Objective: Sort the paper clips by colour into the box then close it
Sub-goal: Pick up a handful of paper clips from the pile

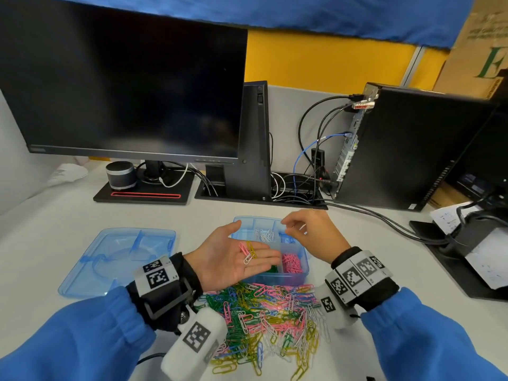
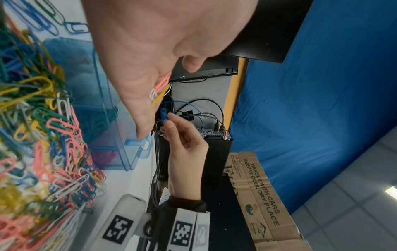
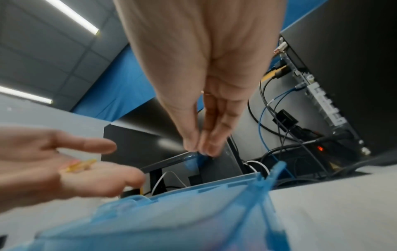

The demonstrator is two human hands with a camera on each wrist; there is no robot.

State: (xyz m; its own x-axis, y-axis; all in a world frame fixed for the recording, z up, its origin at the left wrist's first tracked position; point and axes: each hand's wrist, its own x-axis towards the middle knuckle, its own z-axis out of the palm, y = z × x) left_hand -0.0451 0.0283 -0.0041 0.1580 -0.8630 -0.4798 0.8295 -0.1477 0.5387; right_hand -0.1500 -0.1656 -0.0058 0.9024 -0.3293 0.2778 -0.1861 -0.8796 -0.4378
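A dark monitor stands on the white desk before a grey partition and yellow wall, a black computer tower with cables alongside, blue cloth overhead.

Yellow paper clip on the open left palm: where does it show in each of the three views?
Head: centre, yellow paper clip on the left hand, beside a pink one.
Left wrist: centre, at the finger bases.
Right wrist: lower left, blurred, on the palm.
Shared landmark: blue box.
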